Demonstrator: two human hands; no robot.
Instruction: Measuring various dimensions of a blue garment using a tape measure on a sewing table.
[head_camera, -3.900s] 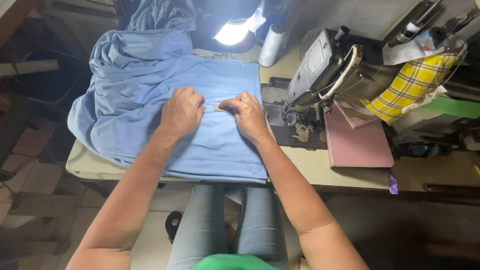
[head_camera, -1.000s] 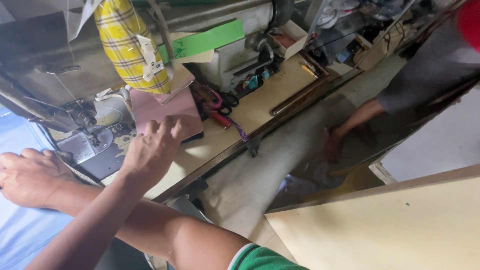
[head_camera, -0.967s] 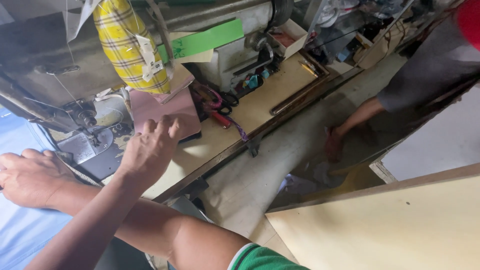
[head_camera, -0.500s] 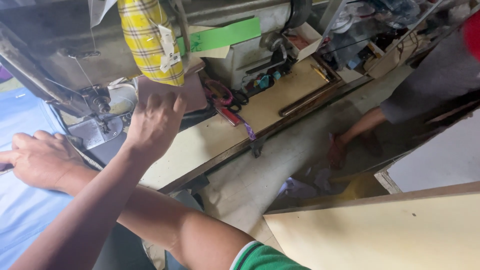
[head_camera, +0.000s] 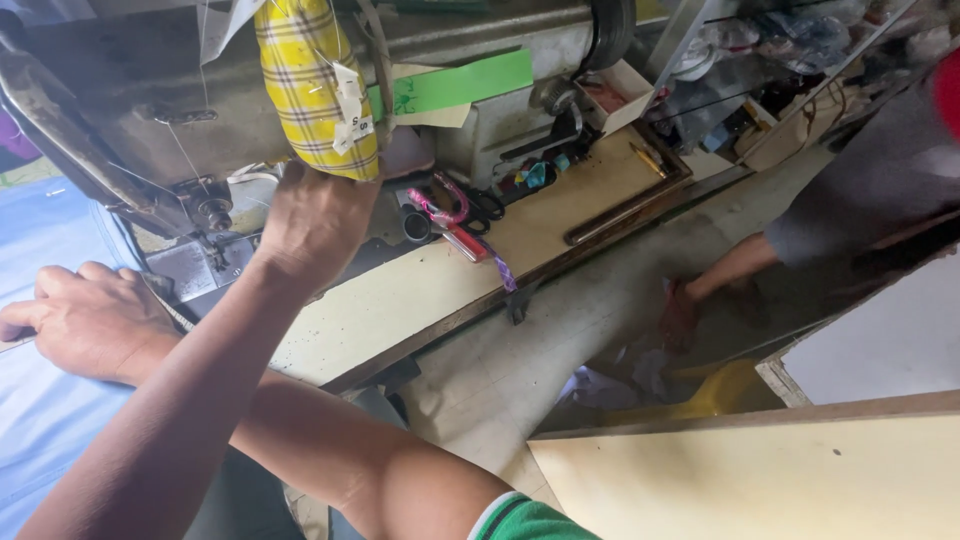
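While the big grey sewing machine fills the top of the view on its pale worktable, the blue fabric spreads under its head at the left edge. The left hand lies flat on that fabric, fingers loosely curled, pressing rather than gripping. The right hand is up at the yellow plaid cloth draped over the machine, knuckles to the camera; whether it grasps anything, I cannot tell. A green paper strip sits just right of the plaid. Pink-handled scissors lie on the table near the right hand
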